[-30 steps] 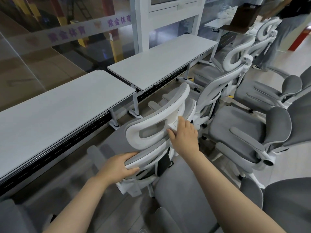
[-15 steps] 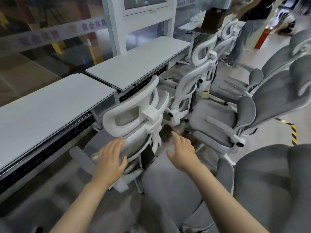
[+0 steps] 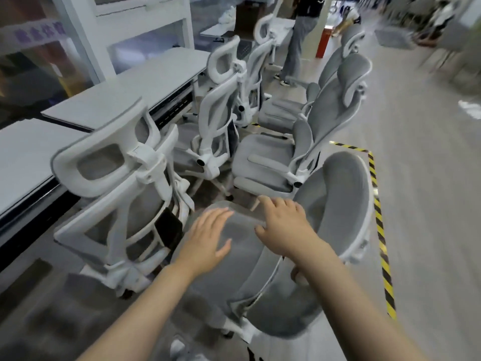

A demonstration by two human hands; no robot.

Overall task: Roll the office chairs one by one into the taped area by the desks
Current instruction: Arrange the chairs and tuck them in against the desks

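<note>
Both the left hand (image 3: pixel 208 235) and right hand (image 3: pixel 283 230) hover spread, seemingly untouching, over the nearest chair's seat (image 3: pixel 234 256); next, fetch another chair

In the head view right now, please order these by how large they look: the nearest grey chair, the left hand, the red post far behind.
1. Nearest grey chair, largest.
2. Left hand.
3. Red post, smallest, though distance from the camera shrinks it.

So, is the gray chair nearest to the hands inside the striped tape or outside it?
Inside: the nearest gray chair sits on the desk side of the yellow-black tape. Its wheels are hidden.
</note>
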